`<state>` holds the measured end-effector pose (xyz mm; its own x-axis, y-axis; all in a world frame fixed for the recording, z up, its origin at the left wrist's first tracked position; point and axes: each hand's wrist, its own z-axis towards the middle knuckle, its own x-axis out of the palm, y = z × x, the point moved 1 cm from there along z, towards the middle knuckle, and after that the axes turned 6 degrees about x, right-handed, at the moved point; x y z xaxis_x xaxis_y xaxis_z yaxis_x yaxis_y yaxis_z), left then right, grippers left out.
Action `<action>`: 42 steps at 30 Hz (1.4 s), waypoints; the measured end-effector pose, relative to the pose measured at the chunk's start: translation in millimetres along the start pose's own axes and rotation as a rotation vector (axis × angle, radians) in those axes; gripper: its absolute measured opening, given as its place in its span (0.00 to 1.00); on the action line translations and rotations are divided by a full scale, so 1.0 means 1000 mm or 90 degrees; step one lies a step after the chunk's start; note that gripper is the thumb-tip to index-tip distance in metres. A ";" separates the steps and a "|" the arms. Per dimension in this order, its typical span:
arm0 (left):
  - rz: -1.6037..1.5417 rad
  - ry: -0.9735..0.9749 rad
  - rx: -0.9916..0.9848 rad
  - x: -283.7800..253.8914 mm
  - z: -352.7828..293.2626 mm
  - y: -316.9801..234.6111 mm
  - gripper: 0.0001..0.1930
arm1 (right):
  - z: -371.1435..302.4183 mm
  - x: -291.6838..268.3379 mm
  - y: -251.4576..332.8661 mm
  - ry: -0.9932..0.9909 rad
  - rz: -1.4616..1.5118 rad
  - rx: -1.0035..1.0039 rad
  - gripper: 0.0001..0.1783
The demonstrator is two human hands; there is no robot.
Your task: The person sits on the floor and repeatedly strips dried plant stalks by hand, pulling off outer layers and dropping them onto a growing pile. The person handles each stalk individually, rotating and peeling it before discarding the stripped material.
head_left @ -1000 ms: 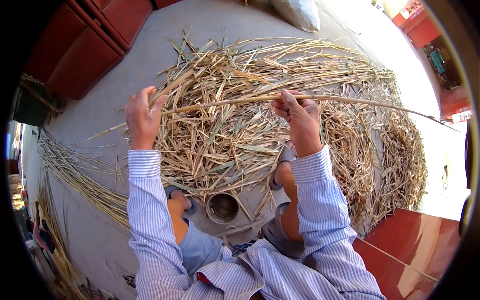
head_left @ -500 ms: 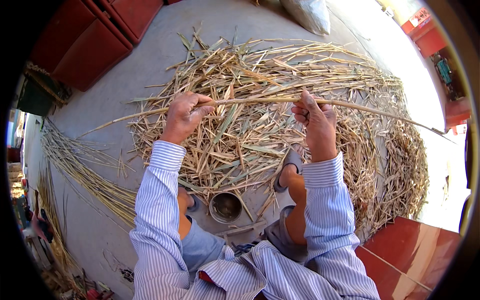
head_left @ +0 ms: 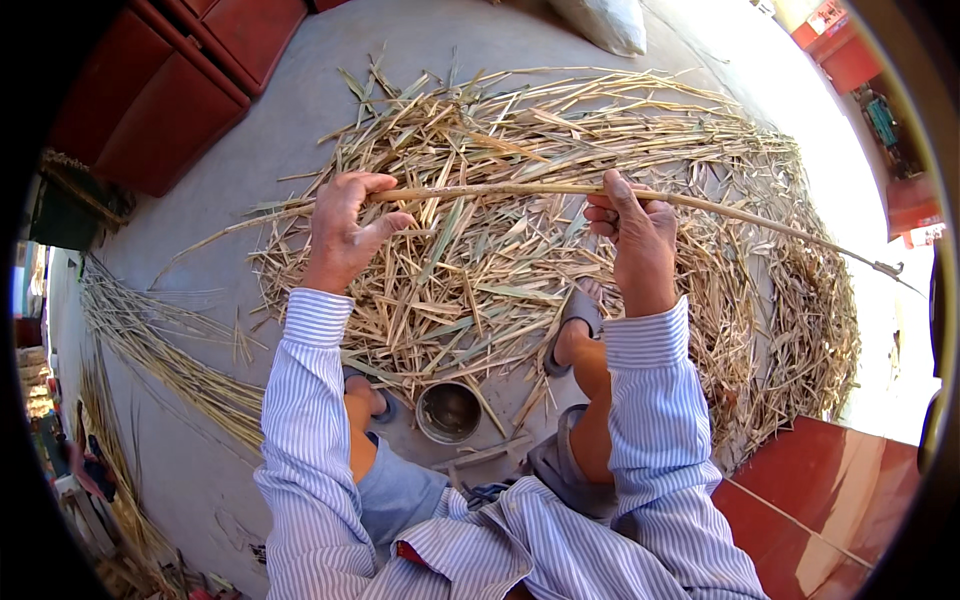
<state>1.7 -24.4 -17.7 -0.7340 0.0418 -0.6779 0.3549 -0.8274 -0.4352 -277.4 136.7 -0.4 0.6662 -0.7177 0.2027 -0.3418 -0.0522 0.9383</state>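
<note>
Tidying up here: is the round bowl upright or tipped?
Upright: from above, the round bowl shows its open mouth and inner wall.

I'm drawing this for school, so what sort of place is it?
Maybe a home courtyard or simple workspace. A heap of dry leaves and stalks spreads over the grey floor, a bundle of long, thin stalks lies at the left, and a pale sack sits at the far side.
</note>
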 end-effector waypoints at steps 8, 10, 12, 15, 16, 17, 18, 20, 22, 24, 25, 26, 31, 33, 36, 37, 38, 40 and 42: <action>0.003 0.077 0.125 0.018 0.005 -0.003 0.13 | -0.012 0.000 0.002 -0.009 -0.060 -0.068 0.16; -0.144 0.070 0.030 0.020 0.004 -0.001 0.11 | -0.012 -0.003 0.002 -0.016 -0.055 -0.055 0.16; -0.391 0.038 -0.150 0.018 0.006 -0.001 0.10 | -0.010 -0.009 0.002 -0.022 -0.040 -0.033 0.15; -0.467 -0.189 -0.287 -0.009 0.013 0.012 0.11 | -0.006 -0.012 -0.003 0.027 0.012 0.016 0.16; -0.450 -0.276 -0.287 -0.019 0.013 0.027 0.12 | -0.005 -0.013 -0.001 0.014 0.019 0.007 0.16; -0.433 -0.364 -0.287 -0.026 0.012 0.038 0.12 | -0.005 -0.014 0.000 0.001 0.026 -0.001 0.16; -0.382 -0.334 -0.281 -0.028 0.012 0.039 0.13 | -0.004 -0.014 0.001 -0.008 0.035 -0.008 0.16; -0.279 -0.274 -0.269 -0.033 0.010 0.040 0.14 | -0.002 -0.015 -0.001 0.014 0.068 0.008 0.16; -0.063 -0.167 -0.140 -0.026 0.014 0.022 0.19 | 0.001 -0.015 -0.005 0.025 0.113 0.015 0.16; 0.183 -0.077 0.095 -0.026 0.023 -0.003 0.20 | 0.003 -0.017 -0.006 0.032 0.136 0.020 0.16; 0.108 -0.020 0.085 -0.024 0.022 -0.006 0.20 | 0.003 -0.016 -0.006 0.035 0.148 0.022 0.16; 0.033 0.036 0.076 -0.022 0.021 -0.009 0.20 | 0.002 -0.016 -0.006 0.031 0.147 0.017 0.16; -0.137 0.168 -0.053 -0.012 0.012 -0.011 0.14 | 0.001 -0.014 -0.007 0.061 0.157 -0.019 0.14; -0.286 0.114 -0.187 -0.010 0.010 -0.010 0.11 | 0.000 -0.014 -0.004 0.092 0.166 -0.040 0.13; -0.374 0.045 -0.271 -0.008 0.014 -0.010 0.08 | -0.003 -0.013 0.004 0.152 0.183 -0.086 0.11; -0.360 0.031 -0.282 -0.007 0.012 -0.003 0.09 | -0.004 -0.012 0.004 0.176 0.193 -0.103 0.10; -0.345 0.017 -0.292 -0.008 0.012 0.002 0.10 | -0.003 -0.012 0.004 0.186 0.191 -0.111 0.10; -0.465 -0.133 -0.327 -0.011 0.014 0.007 0.14 | -0.002 -0.011 0.003 0.202 0.182 -0.130 0.09; -0.323 -0.150 -0.277 -0.030 0.015 0.020 0.18 | -0.001 -0.008 0.003 0.212 0.163 -0.142 0.09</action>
<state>22.0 -50.3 2.7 -0.9582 0.2001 -0.2044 0.0995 -0.4367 -0.8941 -282.6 143.0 1.2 0.7678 -0.4248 0.4797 -0.3959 0.2741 0.8764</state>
